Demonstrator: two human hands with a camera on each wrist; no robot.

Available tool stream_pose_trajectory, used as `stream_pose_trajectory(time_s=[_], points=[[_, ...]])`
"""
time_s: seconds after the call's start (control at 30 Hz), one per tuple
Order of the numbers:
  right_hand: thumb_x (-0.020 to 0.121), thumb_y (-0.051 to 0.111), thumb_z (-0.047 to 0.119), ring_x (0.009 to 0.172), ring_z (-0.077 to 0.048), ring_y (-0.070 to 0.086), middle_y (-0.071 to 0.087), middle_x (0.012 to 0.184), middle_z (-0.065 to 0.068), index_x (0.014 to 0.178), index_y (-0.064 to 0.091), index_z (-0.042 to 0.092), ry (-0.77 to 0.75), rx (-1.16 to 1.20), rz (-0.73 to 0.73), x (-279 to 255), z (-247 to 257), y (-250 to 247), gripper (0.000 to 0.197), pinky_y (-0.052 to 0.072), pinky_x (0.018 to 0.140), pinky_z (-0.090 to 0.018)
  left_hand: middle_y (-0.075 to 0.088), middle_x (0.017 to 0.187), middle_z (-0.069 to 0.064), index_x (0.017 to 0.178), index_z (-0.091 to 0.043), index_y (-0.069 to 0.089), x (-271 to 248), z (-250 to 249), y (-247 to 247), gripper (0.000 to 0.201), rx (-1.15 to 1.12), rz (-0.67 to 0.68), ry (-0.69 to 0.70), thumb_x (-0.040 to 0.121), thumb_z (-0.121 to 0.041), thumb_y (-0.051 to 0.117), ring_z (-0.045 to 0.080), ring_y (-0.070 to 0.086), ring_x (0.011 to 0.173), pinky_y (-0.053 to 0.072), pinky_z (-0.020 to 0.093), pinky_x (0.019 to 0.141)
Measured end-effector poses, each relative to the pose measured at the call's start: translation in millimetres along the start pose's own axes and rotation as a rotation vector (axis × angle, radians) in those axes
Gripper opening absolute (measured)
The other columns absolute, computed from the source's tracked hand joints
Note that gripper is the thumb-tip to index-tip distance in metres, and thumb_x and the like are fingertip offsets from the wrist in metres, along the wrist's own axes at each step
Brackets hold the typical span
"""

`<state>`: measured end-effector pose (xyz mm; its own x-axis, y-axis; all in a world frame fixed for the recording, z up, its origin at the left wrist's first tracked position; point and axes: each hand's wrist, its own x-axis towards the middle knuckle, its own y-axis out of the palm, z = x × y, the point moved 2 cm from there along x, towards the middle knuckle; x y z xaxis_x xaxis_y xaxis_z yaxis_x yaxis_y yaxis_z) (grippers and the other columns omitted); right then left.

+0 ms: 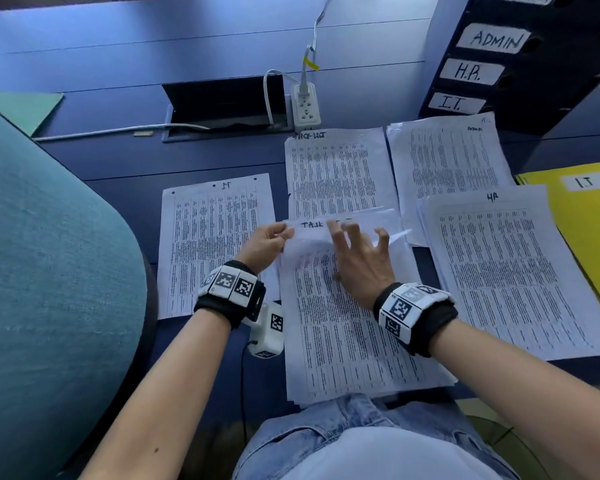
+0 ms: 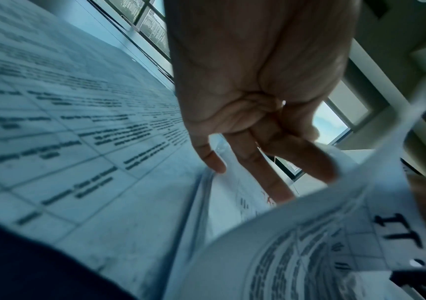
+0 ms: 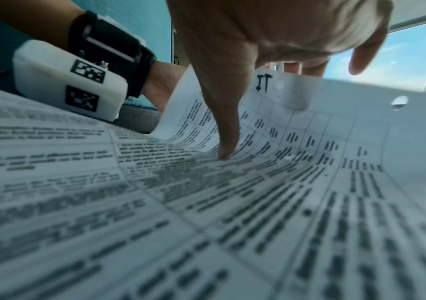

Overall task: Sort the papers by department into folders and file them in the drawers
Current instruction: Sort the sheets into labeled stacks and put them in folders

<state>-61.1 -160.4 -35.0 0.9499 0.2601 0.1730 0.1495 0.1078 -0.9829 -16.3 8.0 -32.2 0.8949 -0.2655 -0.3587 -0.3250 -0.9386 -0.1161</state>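
Left hand (image 1: 269,241) pinches the left edge of a curled-up top sheet (image 1: 343,226), fingers folded round the paper; the left wrist view shows the fingers (image 2: 278,182) under the lifted page, which is marked "IT". Right hand (image 1: 362,263) is spread, fingers straight, holding nothing; its thumb (image 3: 226,140) presses down on the main stack (image 1: 354,334), other fingertips at the bent sheet's top edge.

Around: IT sheet (image 1: 215,244) flat at 9 o'clock of the hands, touching the left wrist area. Pile (image 1: 336,174) at 12 o'clock, another pile (image 1: 447,157) at 1 o'clock, HR pile (image 1: 506,271) at 3 o'clock overlapping it. Yellow folder (image 1: 589,216) labelled "I.T" at far 3 o'clock, partly under the HR pile. Dark drawer unit (image 1: 520,60) at 1 o'clock, labels ADMIN, H.R., I.T. White power strip (image 1: 305,106) and open cable hatch (image 1: 222,109) at 12 o'clock; green folder (image 1: 25,109) at 10 o'clock. Teal chair back (image 1: 49,271) fills 8–9 o'clock.

Main stack lies directly under both hands on the dark blue table (image 1: 136,157), near edge overhanging toward the lap. Sheets: thin white paper, printed grid tables, handwritten headings, punched holes. Folder smooth card; chair woven fabric.
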Motion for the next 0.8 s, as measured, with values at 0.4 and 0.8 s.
stream_pose_trajectory(time_s=[0.4,0.8], points=[[0.026,0.083,0.011,0.103,-0.030,0.056,0.063,0.105,-0.010,0.082,0.069,0.019,-0.179,-0.231,0.005,-13,10,-1,0.058,0.020,0.099,-0.046,0.048,0.125,0.015,0.122,-0.004,0.054,4,-8,3,0.034,0.574,-0.128,0.043,0.098,-0.023,0.038,0.025,0.046,0.115,0.037,0.030,0.098],[0.091,0.048,0.014,0.101,-0.019,0.058,0.062,0.109,0.001,0.113,0.053,0.016,-0.098,0.002,0.319,3,5,-17,0.023,0.015,0.099,-0.040,0.040,0.134,0.006,0.127,-0.019,0.050,-4,-10,14,0.037,0.897,-0.153,0.143,0.092,-0.033,0.050,0.023,0.035,0.126,0.028,0.043,0.109]])
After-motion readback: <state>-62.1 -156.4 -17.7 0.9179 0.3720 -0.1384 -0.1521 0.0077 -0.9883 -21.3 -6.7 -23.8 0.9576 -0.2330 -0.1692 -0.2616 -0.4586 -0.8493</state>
